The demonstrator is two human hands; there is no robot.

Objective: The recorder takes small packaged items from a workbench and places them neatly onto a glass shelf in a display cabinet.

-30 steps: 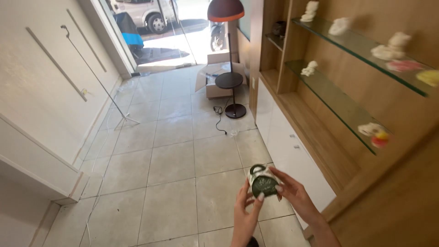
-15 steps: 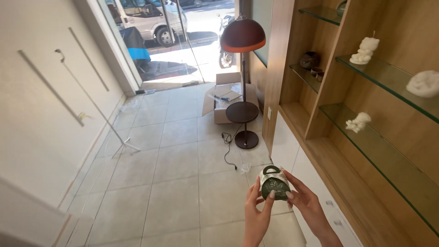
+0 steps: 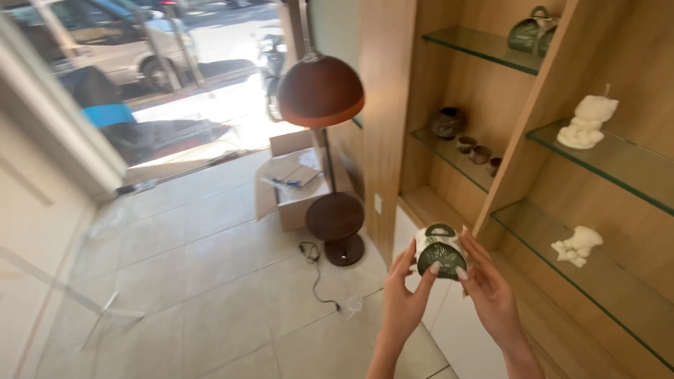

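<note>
I have both hands up just in front of the wooden shelf unit (image 3: 393,105). My left hand (image 3: 406,303) and right hand (image 3: 489,291) pinch a small round green-and-white box (image 3: 439,250) between their fingertips. It sits below the shelf's white sculpted candle (image 3: 588,122), right of the floor lamp (image 3: 322,92).

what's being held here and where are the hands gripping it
A small green and white package with a handle, held between both hands: left hand on its left side, right hand on its right.

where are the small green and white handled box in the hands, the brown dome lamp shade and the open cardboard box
small green and white handled box (image 3: 441,254), head view, on its dark green front
brown dome lamp shade (image 3: 321,92), head view, middle of the dome
open cardboard box (image 3: 298,203), head view, on its front wall
</note>
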